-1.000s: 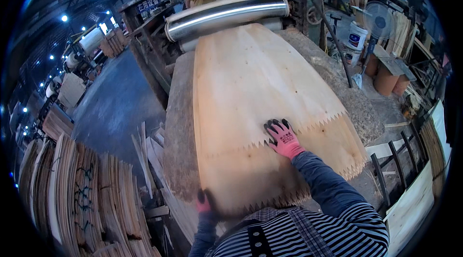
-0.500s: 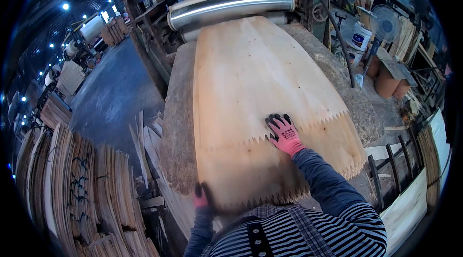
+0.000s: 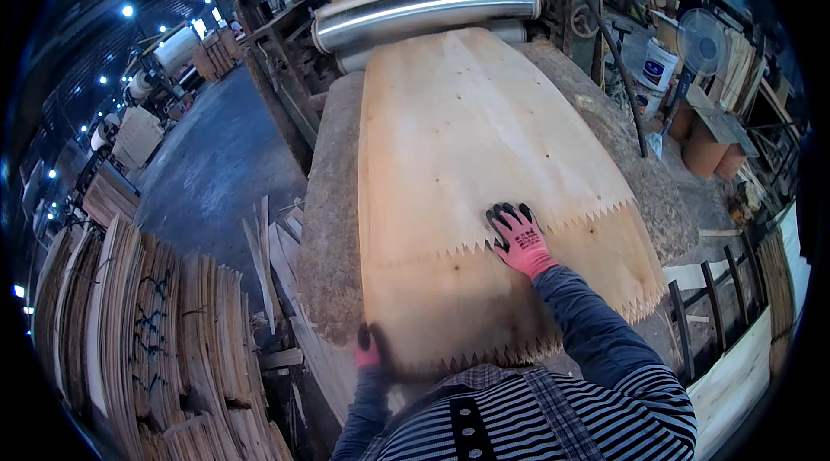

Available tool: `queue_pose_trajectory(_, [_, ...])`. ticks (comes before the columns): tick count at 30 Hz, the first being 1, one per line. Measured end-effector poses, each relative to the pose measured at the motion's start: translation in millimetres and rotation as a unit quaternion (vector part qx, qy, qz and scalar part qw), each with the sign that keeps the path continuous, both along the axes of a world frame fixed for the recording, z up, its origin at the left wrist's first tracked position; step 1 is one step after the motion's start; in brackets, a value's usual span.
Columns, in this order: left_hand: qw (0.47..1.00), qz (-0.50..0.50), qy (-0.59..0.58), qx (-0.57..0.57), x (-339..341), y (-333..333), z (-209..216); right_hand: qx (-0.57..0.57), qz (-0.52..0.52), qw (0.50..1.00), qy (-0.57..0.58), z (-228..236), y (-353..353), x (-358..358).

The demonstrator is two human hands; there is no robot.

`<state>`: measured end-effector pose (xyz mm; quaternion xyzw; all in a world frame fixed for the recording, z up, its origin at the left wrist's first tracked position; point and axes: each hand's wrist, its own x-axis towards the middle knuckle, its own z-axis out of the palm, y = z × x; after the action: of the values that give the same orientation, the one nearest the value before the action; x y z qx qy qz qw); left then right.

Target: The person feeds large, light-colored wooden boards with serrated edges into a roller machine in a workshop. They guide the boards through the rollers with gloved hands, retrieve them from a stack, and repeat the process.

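Lays pink-and-black-gloved right hand, with fingers slightly spread, atop pale sawtooth-edged wood veneer sheets before far shiny metal roller; shows pink-gloved left hand by near left edge; cannot tell its half-hidden fingers' pose or contact.

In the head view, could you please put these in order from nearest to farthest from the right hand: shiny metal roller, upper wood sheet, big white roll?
From the right hand:
1. Upper wood sheet: under the hand.
2. Shiny metal roller: ahead, at the sheet's far end.
3. Big white roll: far left, in the background.
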<state>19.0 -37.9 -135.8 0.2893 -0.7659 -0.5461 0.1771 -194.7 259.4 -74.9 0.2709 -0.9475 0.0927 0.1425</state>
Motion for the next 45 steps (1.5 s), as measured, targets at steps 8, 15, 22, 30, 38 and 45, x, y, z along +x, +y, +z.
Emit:
queue_pose_trajectory(8, [0.999, 0.028, 0.004, 0.022, -1.8, -3.2, -6.8, -0.001, 0.000, 1.000, -0.006, 0.3, -1.2, 0.4])
queue_pose_trajectory(15, [1.000, 0.004, 0.012, 0.018, -1.4, 6.8, 15.4, -0.015, 0.002, 1.000, 0.005, 2.1, -0.3, 2.1])
queue_pose_trajectory(22, [0.999, 0.018, 0.025, 0.038, -2.9, 3.4, 3.5, -0.009, 0.006, 1.000, 0.000, 6.1, -1.2, 3.4])
queue_pose_trajectory(30, [0.997, 0.015, -0.038, -0.065, -2.6, 1.8, -2.5, 0.011, 0.006, 1.000, -0.020, 1.3, -0.5, -1.9])
queue_pose_trajectory(38, [0.998, 0.037, -0.033, -0.041, -3.7, -3.2, -12.3, 0.020, 0.053, 0.998, -0.007, 42.3, 2.6, -10.7])
queue_pose_trajectory(45, [0.997, 0.017, -0.078, 0.000, -12.2, 5.0, 19.4, 0.007, 0.058, 0.998, 0.031, 84.5, -8.1, -31.3])
